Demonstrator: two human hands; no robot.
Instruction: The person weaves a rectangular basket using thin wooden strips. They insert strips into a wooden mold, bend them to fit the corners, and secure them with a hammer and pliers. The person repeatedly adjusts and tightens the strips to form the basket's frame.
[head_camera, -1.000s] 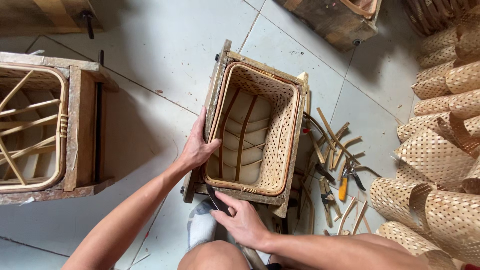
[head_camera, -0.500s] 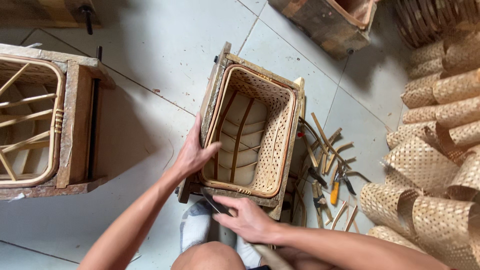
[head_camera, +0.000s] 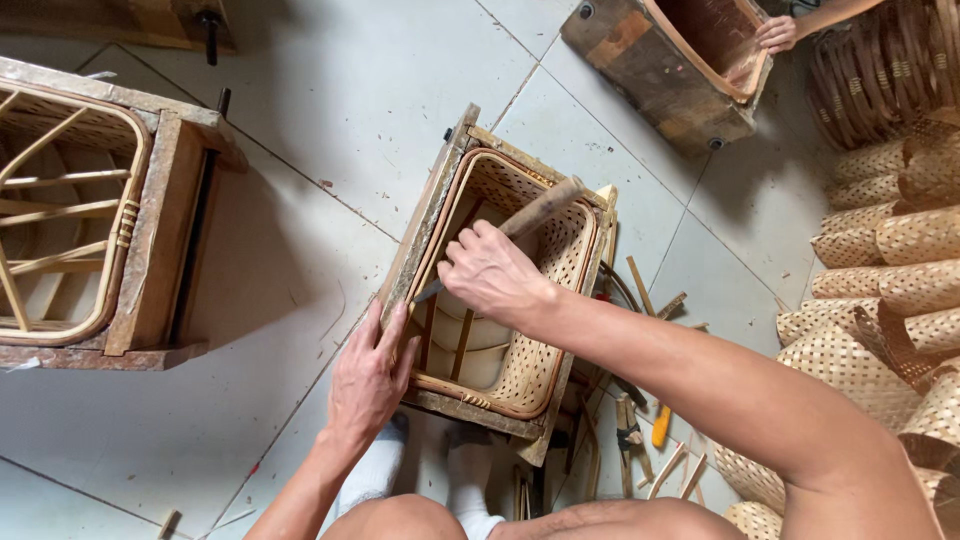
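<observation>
A woven bamboo basket (head_camera: 560, 250) sits inside a square wooden mould frame (head_camera: 425, 225) on the tiled floor between my feet. My left hand (head_camera: 368, 375) lies flat on the frame's near left corner. My right hand (head_camera: 490, 272) is over the basket's opening, gripping a knife with a wooden handle (head_camera: 540, 208). The handle points up and right. The dark blade (head_camera: 428, 292) points down and left to the rim at the frame's left side.
A second frame with a basket (head_camera: 90, 215) stands at the left. Another person's hand (head_camera: 778, 33) rests on a third wooden mould (head_camera: 660, 65) at the top right. Rolled woven mats (head_camera: 890, 260) pile at the right. Sticks and an orange-handled tool (head_camera: 662, 425) lie nearby.
My right hand rose from the floor in front of the frame, took up the knife and moved over the basket. My left hand stayed on the frame's left side.
</observation>
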